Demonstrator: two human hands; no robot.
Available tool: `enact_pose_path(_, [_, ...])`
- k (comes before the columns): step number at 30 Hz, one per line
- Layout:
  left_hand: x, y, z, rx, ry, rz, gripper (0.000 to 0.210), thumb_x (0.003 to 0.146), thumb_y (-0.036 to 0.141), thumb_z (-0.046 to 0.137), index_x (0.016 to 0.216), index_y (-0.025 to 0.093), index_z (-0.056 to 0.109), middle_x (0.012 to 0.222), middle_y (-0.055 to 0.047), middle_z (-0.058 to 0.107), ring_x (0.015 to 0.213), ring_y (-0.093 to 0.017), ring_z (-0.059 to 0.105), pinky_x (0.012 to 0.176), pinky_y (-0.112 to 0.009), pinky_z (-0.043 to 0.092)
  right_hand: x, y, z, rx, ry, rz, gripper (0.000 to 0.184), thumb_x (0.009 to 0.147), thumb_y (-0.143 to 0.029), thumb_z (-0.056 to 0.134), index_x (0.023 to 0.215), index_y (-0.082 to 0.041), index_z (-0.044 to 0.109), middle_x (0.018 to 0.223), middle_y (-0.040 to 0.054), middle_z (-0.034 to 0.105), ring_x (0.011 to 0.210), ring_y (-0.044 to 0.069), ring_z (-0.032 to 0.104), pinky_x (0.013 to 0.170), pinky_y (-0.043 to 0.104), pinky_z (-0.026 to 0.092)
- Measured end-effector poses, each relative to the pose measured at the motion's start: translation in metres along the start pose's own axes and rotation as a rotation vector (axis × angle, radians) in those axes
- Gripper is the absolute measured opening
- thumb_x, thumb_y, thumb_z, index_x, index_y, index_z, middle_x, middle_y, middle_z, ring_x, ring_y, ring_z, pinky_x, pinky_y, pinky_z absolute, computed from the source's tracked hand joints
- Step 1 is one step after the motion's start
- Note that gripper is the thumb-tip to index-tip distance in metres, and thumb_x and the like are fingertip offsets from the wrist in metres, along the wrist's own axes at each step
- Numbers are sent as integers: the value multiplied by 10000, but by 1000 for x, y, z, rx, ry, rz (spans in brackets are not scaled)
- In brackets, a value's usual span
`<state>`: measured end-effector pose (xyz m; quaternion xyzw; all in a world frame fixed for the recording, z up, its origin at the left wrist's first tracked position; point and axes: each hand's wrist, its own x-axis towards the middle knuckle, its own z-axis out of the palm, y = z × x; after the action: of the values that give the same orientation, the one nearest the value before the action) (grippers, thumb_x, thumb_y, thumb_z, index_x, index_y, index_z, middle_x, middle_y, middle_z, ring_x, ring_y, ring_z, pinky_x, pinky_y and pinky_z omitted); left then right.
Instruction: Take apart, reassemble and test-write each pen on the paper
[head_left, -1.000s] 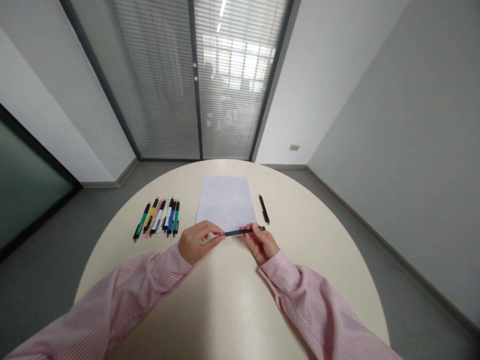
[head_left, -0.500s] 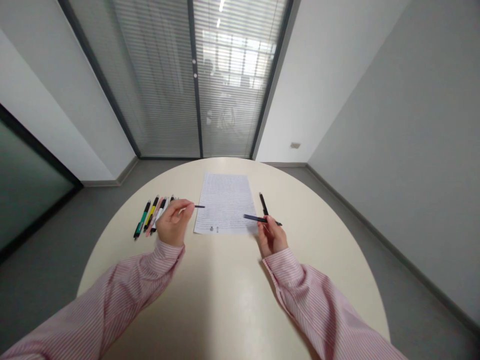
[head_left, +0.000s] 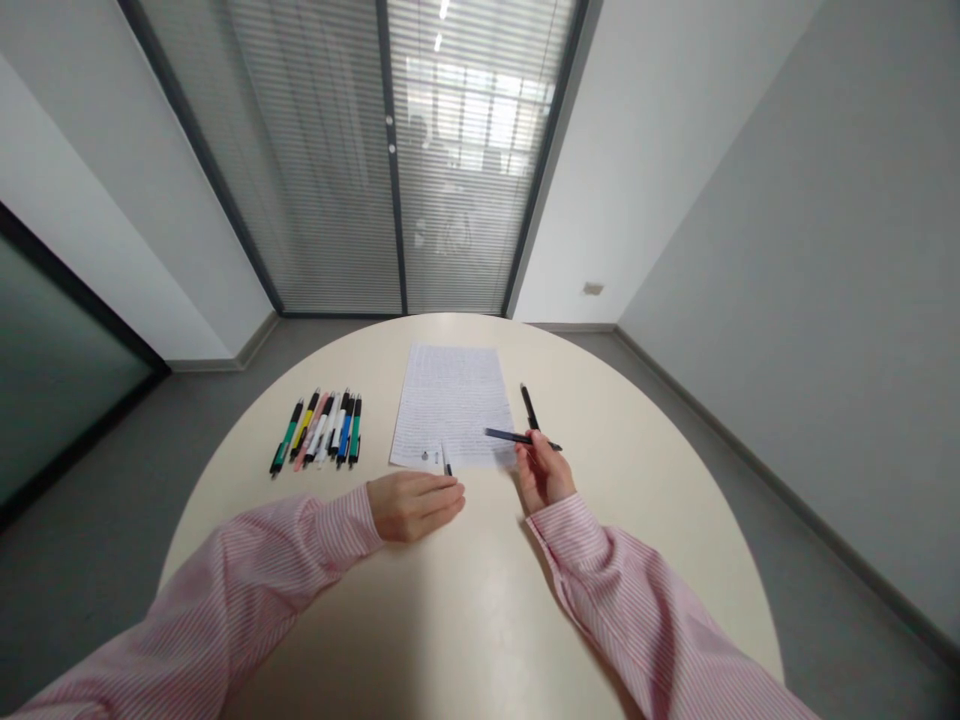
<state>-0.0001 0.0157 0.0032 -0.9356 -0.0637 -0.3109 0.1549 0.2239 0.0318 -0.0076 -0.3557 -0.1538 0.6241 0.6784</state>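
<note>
The right hand (head_left: 546,474), fingers curled, grasps a dark pen (head_left: 507,436) over the near right of the paper (head_left: 454,400) — the left hand (head_left: 412,507) points rightward at its near edge, fingers by a slim rod (head_left: 445,460), grip unclear

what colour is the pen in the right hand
Dark, bluish-black: the pen in the right hand, seen in the head view.

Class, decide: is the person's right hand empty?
No, the right hand holds a dark pen that sticks out on both sides of it.
</note>
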Motion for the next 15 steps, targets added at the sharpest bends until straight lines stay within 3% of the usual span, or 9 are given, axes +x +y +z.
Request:
enact_pose_path(7, [1,-3,6,-66,-36,28,179,867,85,438,931,102,605,929,-102,680,910,-163,638,811,-265,545,-8,-3,5,-6,-5,-3,262,523,-177,815,724,-140,652,721,29,708,642,109,669,623,132,573])
enact_pose_path(12, [5,2,1,-161,-14,-91,142,851,218,530,921,112,592,890,-94,673,873,-161,636,769,-254,544,-16,-2,5,-82,-99,-60,249,549,-180,792,757,-163,658,738,7,688,712,119,663,694,175,560])
enact_pose_path(15, [7,9,-4,-162,38,-177,101,837,232,540,867,156,600,809,-59,664,794,-143,636,712,-244,536,-18,-1,3,-266,-143,-190,192,596,-217,762,748,-193,647,696,-18,656,707,131,648,711,239,543])
